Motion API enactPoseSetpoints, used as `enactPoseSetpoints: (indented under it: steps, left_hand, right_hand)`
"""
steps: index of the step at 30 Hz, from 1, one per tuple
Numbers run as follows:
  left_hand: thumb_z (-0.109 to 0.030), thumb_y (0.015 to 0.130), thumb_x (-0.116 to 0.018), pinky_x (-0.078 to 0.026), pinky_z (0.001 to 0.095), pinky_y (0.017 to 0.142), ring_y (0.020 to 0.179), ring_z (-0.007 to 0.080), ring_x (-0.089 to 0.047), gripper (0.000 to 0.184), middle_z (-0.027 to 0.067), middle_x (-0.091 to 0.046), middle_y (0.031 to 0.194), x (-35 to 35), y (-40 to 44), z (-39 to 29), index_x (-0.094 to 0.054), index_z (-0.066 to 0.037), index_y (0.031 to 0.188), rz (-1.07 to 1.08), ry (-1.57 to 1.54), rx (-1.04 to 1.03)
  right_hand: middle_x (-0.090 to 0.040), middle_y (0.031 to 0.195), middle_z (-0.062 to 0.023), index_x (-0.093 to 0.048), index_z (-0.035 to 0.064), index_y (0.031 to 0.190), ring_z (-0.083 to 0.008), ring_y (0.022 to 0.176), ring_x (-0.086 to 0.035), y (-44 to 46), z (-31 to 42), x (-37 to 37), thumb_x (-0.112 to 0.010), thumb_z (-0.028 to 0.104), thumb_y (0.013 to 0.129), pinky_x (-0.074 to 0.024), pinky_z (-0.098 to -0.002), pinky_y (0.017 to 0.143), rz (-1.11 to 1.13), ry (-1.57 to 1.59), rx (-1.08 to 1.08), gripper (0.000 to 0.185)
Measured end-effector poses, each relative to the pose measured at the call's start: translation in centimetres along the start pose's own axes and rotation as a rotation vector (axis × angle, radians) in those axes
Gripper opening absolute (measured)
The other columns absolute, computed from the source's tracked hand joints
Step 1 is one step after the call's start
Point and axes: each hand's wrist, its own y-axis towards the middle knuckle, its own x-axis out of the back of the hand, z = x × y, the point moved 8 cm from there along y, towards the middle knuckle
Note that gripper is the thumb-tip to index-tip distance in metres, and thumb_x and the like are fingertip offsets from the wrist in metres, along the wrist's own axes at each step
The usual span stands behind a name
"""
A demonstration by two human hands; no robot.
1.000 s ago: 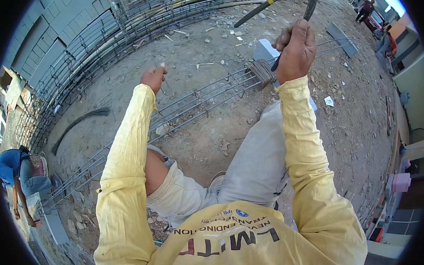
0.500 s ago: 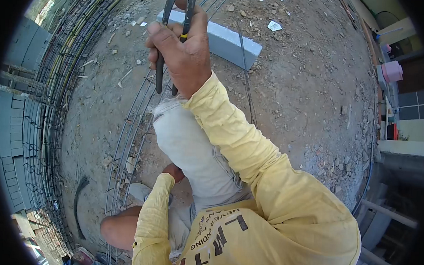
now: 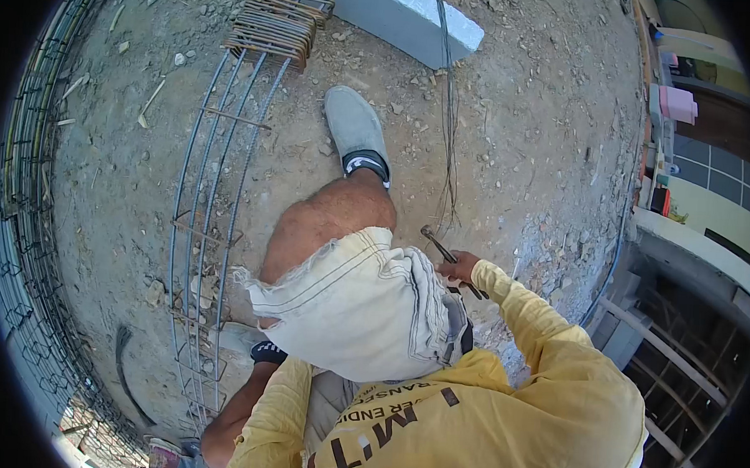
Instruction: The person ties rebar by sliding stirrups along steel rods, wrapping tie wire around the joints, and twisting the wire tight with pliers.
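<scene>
Gripping pincers [image 3: 439, 244] beside the shorts [image 3: 351, 304]

Head view: the pincers are being pinched between the right hand's [image 3: 460, 268] fingers and palm. The left hand is being hidden; its grip cannot be told. On the yellow shirt [image 3: 509, 415], "ENDING" and a large "M" are being displayed. Bunched stirrups [image 3: 275, 29] are being carried by steel bars [image 3: 199, 116].

Pink tub [image 3: 677, 106] & red-blk item [image 3: 660, 201] nr grey tiles [image 3: 716, 174].

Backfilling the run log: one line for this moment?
right hand: holding pincers | left hand: not visible | stirrups: bunched around rebar | wires: lying across block
</scene>
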Motion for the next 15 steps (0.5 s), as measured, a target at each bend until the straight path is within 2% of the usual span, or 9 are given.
enactPoseSetpoints:
  steps: [1, 2, 5, 10, 12, 13, 15]
  left_hand:
    - [-0.052, 0.073, -0.07, -0.048, 0.035, 0.078, 0.087, 0.0258, -0.063, 0.071, 0.017, -0.066, 0.097, -0.2, 0.0, 0.1, -0.058, 0.005, 0.112, 0.038, -0.041, 0.015]
    - [-0.053, 0.072, -0.071, -0.048, 0.0349, 0.078, 0.088, 0.0261, -0.063, 0.073, 0.0173, -0.066, 0.098, -0.5, 0.1, 0.4, -0.057, 0.005, 0.113, 0.071, -0.077, 0.036]
    - [-0.056, 0.071, -0.071, -0.048, 0.0349, 0.08, 0.091, 0.0267, -0.063, 0.079, 0.0181, -0.066, 0.101, -1.6, -0.6, 0.0, -0.055, 0.006, 0.116, 0.183, -0.212, 0.086]
    - [-0.061, 0.069, -0.072, -0.048, 0.0349, 0.083, 0.096, 0.0279, -0.063, 0.088, 0.0195, -0.065, 0.106, -3.5, -2.3, -4.5, -0.053, 0.008, 0.121, 0.331, -0.423, 0.129]
    - [-0.065, 0.066, -0.073, -0.048, 0.0345, 0.085, 0.101, 0.0287, -0.062, 0.097, 0.0204, -0.064, 0.109, -2.9, -2.6, -6.8, -0.05, 0.009, 0.125, 0.284, -0.497, 0.018]
    - [-0.067, 0.064, -0.074, -0.047, 0.0362, 0.089, 0.108, 0.0286, -0.059, 0.099, 0.0202, -0.063, 0.111, -2.3, -3.2, -8.0, -0.051, 0.007, 0.127, 0.34, -0.514, 0.083]
    - [-0.067, 0.063, -0.075, -0.046, 0.0388, 0.092, 0.107, 0.0295, -0.06, 0.1, 0.0207, -0.063, 0.114, -0.3, -6.4, -12.0, -0.052, 0.006, 0.127, 0.51, -0.645, 0.21]
  right_hand:
    - [-0.065, 0.094, -0.0108, -0.059, 0.0066, 0.113, -0.0242, 0.088, -0.063, 1.4, -3.6, -2.0, -0.071, 0.051, 0.077, -0.0522, -0.0391, 0.066, 0.02, -0.029, -0.086, 0.058]
    - [-0.065, 0.094, -0.0109, -0.059, 0.0065, 0.113, -0.0244, 0.088, -0.062, 1.4, -6.3, -3.3, -0.071, 0.05, 0.077, -0.0521, -0.0391, 0.066, 0.029, -0.052, -0.134, 0.058]
    - [-0.065, 0.093, -0.0115, -0.059, 0.0064, 0.112, -0.025, 0.088, -0.062, -3.1, -8.8, -3.7, -0.071, 0.049, 0.077, -0.0517, -0.0393, 0.067, 0.038, -0.108, -0.221, 0.056]
    - [-0.064, 0.093, -0.0123, -0.059, 0.0063, 0.11, -0.026, 0.088, -0.062, -11.3, -3.8, 1.8, -0.07, 0.048, 0.078, -0.0511, -0.0396, 0.068, 0.081, -0.221, -0.323, 0.054]
    - [-0.064, 0.092, -0.0127, -0.059, 0.0062, 0.11, -0.0264, 0.088, -0.062, -14.2, -0.6, 4.6, -0.07, 0.047, 0.078, -0.0509, -0.0397, 0.068, 0.099, -0.264, -0.345, 0.053]
    - [-0.064, 0.092, -0.0128, -0.059, 0.0062, 0.109, -0.0266, 0.088, -0.062, -15.2, 0.9, 6.0, -0.07, 0.047, 0.078, -0.0507, -0.0398, 0.068, 0.108, -0.286, -0.361, 0.052]
    - [-0.064, 0.092, -0.0132, -0.059, 0.0062, 0.109, -0.027, 0.088, -0.062, -17.2, 4.1, 8.8, -0.07, 0.046, 0.078, -0.0505, -0.0399, 0.069, 0.122, -0.331, -0.379, 0.051]
